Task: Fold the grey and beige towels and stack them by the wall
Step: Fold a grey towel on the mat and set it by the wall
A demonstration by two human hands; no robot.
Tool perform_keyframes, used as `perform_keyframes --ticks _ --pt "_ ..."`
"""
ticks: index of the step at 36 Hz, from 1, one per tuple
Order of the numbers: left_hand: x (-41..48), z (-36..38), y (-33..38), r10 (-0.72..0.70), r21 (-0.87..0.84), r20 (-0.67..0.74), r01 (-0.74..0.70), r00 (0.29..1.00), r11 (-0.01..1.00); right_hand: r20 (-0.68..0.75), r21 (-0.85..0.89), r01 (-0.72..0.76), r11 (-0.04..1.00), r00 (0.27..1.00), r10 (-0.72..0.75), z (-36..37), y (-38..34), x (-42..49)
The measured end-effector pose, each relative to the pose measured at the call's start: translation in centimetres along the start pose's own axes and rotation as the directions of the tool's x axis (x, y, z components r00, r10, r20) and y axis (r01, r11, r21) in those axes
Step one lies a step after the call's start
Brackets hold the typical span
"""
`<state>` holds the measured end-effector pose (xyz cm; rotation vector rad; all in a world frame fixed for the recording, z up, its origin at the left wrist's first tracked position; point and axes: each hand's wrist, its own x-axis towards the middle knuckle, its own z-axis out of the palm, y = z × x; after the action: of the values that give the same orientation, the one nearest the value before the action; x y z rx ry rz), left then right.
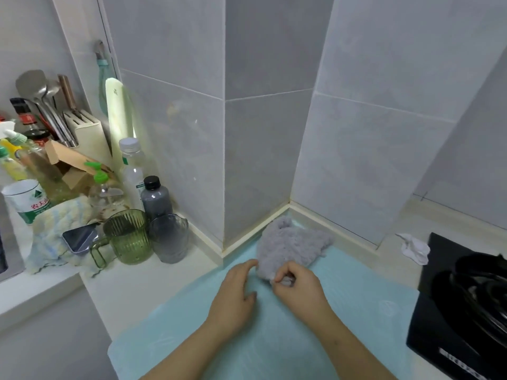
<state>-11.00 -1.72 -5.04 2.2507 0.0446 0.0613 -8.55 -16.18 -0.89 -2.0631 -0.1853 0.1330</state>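
A fluffy grey towel (290,246) lies crumpled on a light blue mat (356,303), its far end close to the wall corner. My right hand (297,290) pinches the towel's near corner between thumb and fingers. My left hand (237,293) rests on the mat just left of the towel, fingers relaxed, fingertips touching the towel's near left edge. A pale beige and blue towel (55,234) lies bunched on the counter at the left, with a phone (81,238) on top of it.
A green cup (129,237) and a grey cup (170,238) stand left of the mat, with bottles, a knife block and utensils behind them. A black gas stove (466,303) fills the right side. A crumpled white tissue (414,248) lies near the stove.
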Motion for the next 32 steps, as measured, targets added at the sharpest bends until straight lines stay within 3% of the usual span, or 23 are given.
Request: perform_keyframes --ticks 3,8,13,17,23,32 --pt "1.6 1.2 2.5 0.155 0.100 0.012 -0.155 0.988 0.983 0.082 0.111 -0.012 0.994 0.997 0.003 -2.4 -0.6 -0.9" --pt "2.1 1.6 5.5 0.174 0.225 0.071 -0.185 0.982 0.957 0.054 0.236 0.023 0.972 0.998 -0.036 -6.3 -1.0 -2.0" --pt "0.2 1.4 7.1 0.165 0.221 0.006 -0.163 0.986 0.962 -0.043 0.414 0.038 0.910 0.999 -0.022 -9.1 -0.6 -2.8" --pt "-0.9 0.5 6.9 0.082 0.223 -0.114 -0.055 0.990 0.973 -0.096 0.567 0.009 0.824 0.994 0.056 -11.3 -0.5 -2.8" --pt "-1.8 -2.1 8.2 0.041 0.170 -0.259 0.004 0.965 0.985 -0.170 0.637 0.067 0.768 0.984 0.056 -13.6 -0.7 -2.5" --pt "-1.3 -6.7 10.6 0.118 0.336 -0.422 0.034 0.899 0.941 -0.305 0.742 0.185 0.644 0.949 0.078 -14.9 -2.3 -0.1"
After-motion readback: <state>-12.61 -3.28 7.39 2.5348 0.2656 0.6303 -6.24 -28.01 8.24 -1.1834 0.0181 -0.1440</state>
